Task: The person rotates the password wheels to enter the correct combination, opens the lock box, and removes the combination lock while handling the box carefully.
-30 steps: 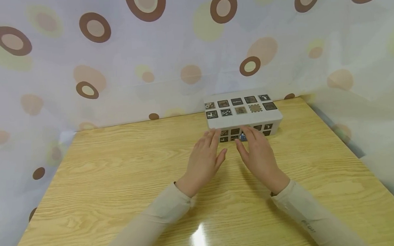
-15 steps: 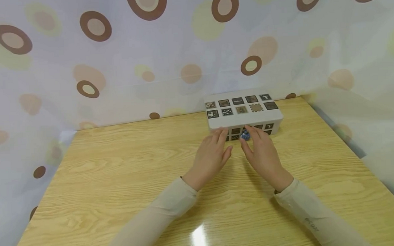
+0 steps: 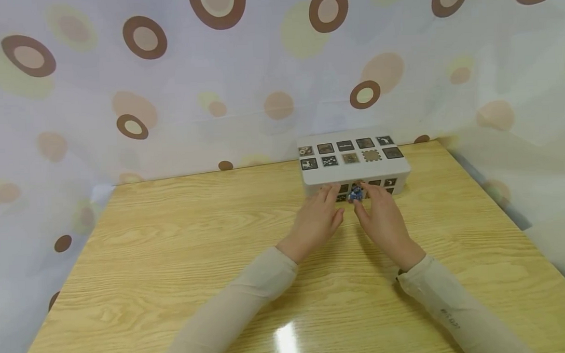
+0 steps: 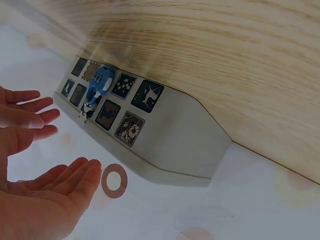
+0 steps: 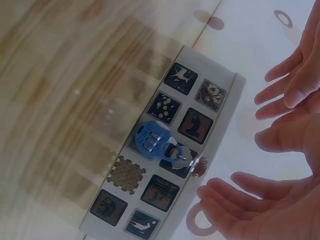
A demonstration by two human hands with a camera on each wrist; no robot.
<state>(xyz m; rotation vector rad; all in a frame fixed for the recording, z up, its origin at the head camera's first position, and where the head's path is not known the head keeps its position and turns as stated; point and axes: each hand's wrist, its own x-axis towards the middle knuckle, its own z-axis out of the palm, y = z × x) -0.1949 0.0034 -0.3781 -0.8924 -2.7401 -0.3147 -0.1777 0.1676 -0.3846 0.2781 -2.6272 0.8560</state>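
A blue combination padlock (image 3: 355,194) with number dials hangs by its shackle at a small metal clasp (image 5: 200,167) on the front of a white box (image 3: 357,169). Dark picture squares cover the box's top and front. My left hand (image 3: 314,217) is just left of the padlock, fingers fairly straight and pointing toward the box front. To the padlock's right is my right hand (image 3: 383,222), its thumb and fingers spread near the lock. Both wrist views show a gap between the fingertips and the padlock (image 4: 101,80). Neither hand holds anything.
The box stands at the back of a wood-grain table (image 3: 182,252), close to a white curtain (image 3: 242,84) with brown and yellow spots. More curtain runs along the table's right side. A bright reflection lies near the front.
My left hand has moved right and closer to the padlock. The right hand has shifted slightly right, and more of the padlock shows between the hands. The box stays in place.
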